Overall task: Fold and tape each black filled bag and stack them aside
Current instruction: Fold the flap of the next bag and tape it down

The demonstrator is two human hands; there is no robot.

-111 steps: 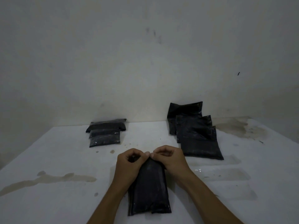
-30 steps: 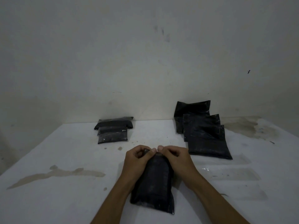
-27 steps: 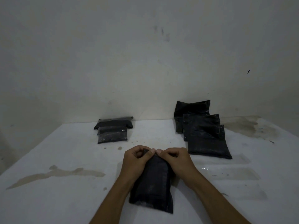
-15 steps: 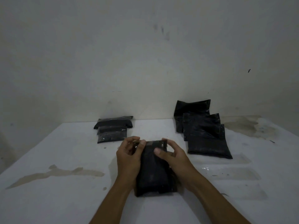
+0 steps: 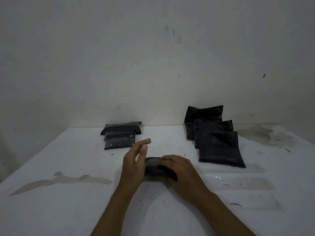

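On the bench, nearest us: the folded bag lies crosswise under our hands, where half a second ago it stood lengthwise.
Right hand: pressed flat on the bag, grip clamping it down.
Left hand: lifted off, fingers spread, grip released (blurred, so mid-motion).
What that means: we judge the fold finished; taping or stacking comes next.
Bench: white, stained.
Far left: the finished stack by the wall.
Far right: three unfolded bags, overlapping.
Writing: none we can read.
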